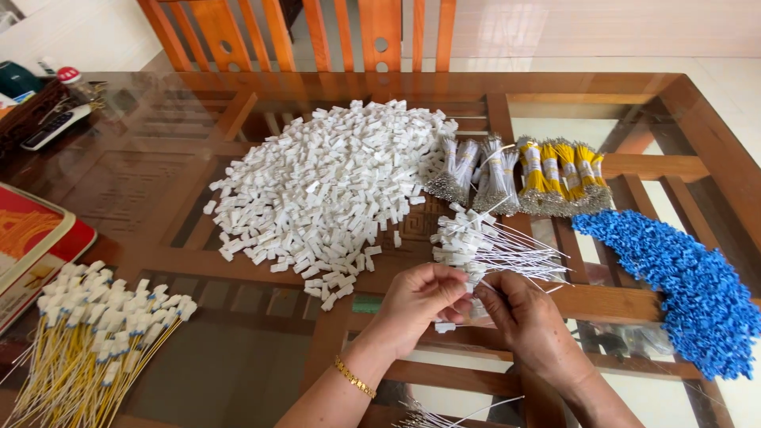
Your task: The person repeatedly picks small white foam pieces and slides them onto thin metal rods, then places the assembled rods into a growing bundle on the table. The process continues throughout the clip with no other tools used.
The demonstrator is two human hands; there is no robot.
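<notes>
My left hand (416, 305), with a gold bracelet at the wrist, and my right hand (527, 317) meet at the near middle of the glass table (143, 182). Their fingertips pinch a small white plastic connector (445, 326) and a thin white wire (481, 287). Just beyond them lies a fan of white wires with white connectors fitted on one end (483, 246). A big heap of loose white connectors (325, 190) spreads behind my left hand.
Bundles of white wires (476, 170) and yellow wires (564, 176) lie at the back right. A pile of blue connectors (682, 285) fills the right edge. Yellow wires with white connectors (95, 333) lie near left, by a red tin (36, 238). A wooden chair (317, 32) stands behind.
</notes>
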